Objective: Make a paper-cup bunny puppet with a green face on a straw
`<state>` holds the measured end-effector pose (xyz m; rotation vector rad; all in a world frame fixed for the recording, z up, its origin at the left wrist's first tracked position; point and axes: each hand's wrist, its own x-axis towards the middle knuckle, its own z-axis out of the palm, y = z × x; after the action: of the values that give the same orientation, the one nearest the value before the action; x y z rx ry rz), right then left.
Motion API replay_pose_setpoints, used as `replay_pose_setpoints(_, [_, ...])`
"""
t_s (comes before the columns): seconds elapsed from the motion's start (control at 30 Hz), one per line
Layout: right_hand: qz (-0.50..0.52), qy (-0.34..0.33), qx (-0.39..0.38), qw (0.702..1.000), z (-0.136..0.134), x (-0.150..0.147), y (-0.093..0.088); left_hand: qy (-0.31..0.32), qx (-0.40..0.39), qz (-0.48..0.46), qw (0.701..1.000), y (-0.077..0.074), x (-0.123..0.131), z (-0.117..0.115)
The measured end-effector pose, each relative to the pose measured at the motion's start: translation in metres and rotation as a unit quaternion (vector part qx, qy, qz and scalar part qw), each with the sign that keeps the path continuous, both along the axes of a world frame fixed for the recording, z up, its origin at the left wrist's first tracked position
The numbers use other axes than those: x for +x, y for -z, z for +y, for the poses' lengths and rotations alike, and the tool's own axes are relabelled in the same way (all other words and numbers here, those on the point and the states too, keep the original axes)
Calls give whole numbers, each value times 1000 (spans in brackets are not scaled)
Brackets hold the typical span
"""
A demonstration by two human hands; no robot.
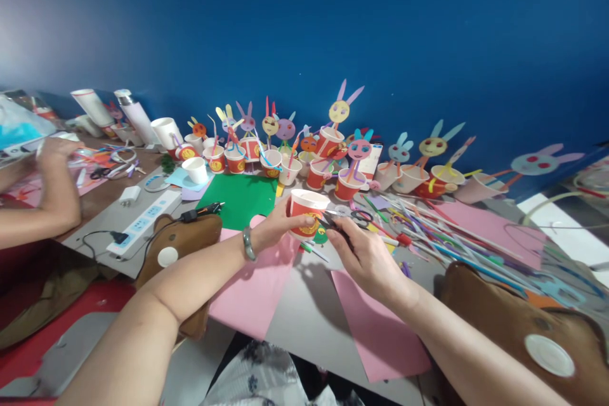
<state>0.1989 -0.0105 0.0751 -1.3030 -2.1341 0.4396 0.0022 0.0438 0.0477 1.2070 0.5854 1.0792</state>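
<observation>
My left hand (278, 223) is closed round a red and white paper cup (307, 210), holding it upright just above the table. My right hand (364, 257) is closed on a small dark tool (332, 222) whose tip touches the cup's side; I cannot make out what tool it is. Pink paper sheets (257, 295) lie under both hands. A green bracelet is on my left wrist.
A row of paper-cup bunny figures (349, 168) lines the blue wall. Coloured straws (442, 235) lie scattered at the right beside scissors (361, 216). A green sheet (240, 196), a glue gun (202, 210), a power strip (143, 222) and another person's arm (47, 190) are at the left.
</observation>
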Motion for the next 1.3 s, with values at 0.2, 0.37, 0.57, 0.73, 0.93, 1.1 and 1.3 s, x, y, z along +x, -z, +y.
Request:
replay_pose_setpoints(0.2, [-1, 0, -16, 1000, 1, 0, 0, -17, 21, 18, 999, 1, 1, -1])
replay_pose_setpoints(0.37, [-4, -8, -13, 1000, 2, -1, -2, -20, 41, 26, 999, 6, -1, 2])
replay_pose_setpoints(0.57, [-7, -13, -17, 1000, 2, 2, -4, -35, 55, 50, 997, 8, -3, 4])
replay_pose_setpoints(0.73, [1, -16, -30, 999, 1, 4, -8, -43, 63, 69, 995, 3, -3, 3])
replay_pose_setpoints(0.93, [21, -27, -35, 999, 1, 5, -16, -22, 55, 74, 995, 5, -4, 4])
replay_pose_setpoints(1.1, [15, -28, -43, 999, 1, 6, -16, -12, 37, 76, 996, 10, -5, 5])
replay_pose_setpoints(1.3, [25, -40, -52, 998, 0, 7, -20, 0, 29, 76, 997, 9, -5, 4])
